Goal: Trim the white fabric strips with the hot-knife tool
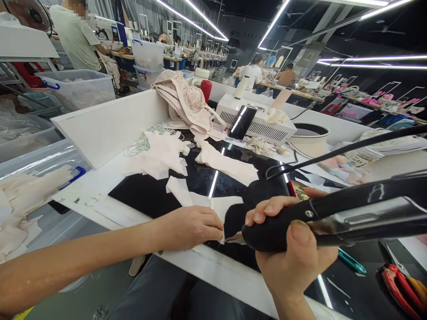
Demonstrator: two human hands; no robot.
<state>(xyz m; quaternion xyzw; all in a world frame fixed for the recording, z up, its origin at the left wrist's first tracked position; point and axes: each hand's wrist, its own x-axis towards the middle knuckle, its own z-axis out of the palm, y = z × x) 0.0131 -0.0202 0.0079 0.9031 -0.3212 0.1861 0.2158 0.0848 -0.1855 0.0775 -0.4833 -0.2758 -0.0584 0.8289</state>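
Observation:
My left hand is closed, pinching the near edge of a cut cream fabric piece at the front of the glossy black work surface. My right hand is wrapped round a black handheld tool with a silver metal strip along its side. The tool's narrow tip points at the fabric edge beside my left fingertips; whether it touches I cannot tell. Beyond my hands lie a neat stack of cream fabric strips and a loose heap of cream cut pieces.
Red-handled scissors and a teal cutter lie at the right. A black cable crosses above the table. Behind stand a black tumbler, a white vented machine and bundled fabric. A white side panel borders the left.

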